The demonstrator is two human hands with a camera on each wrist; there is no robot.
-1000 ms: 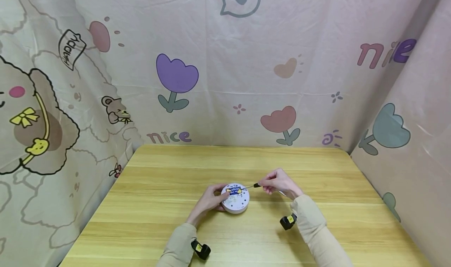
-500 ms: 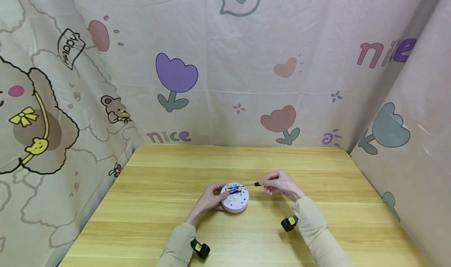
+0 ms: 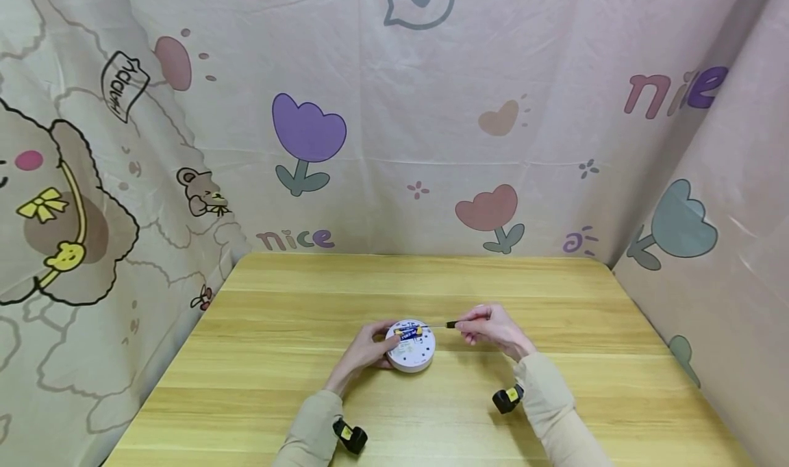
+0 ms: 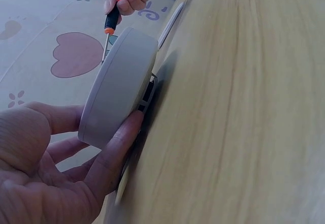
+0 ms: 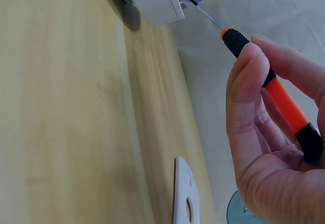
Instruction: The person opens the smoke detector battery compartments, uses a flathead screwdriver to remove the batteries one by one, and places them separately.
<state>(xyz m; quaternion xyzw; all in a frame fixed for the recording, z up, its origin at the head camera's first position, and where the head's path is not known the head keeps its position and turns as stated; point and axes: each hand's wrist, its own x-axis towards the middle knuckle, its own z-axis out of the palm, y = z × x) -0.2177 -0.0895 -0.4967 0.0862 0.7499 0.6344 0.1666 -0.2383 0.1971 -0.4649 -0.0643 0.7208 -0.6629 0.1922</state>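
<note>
My left hand [image 3: 370, 347] grips a round white device [image 3: 411, 356] by its left edge, and in the left wrist view its fingers wrap the rim and underside. A blue and yellow battery [image 3: 407, 333] lies on the device's upper face, beside the thumb. From the right, my right hand [image 3: 487, 326] pinches a screwdriver [image 5: 287, 104] with an orange and black handle. Its thin metal shaft points left, the tip right at the battery's end in the right wrist view. A dark, framed part [image 4: 148, 94] shows under the device, close to the tabletop.
A flat white plastic piece [image 5: 186, 193] with a slot lies on the wooden table [image 3: 296, 296] below the right hand. Printed curtains [image 3: 394, 111] hang behind the table and along both sides. Black cameras [image 3: 351, 437] sit at both wrists.
My right hand has come slightly down and toward me, and the screwdriver lies more level, its tip still at the battery. The left hand and device stay almost in place.
</note>
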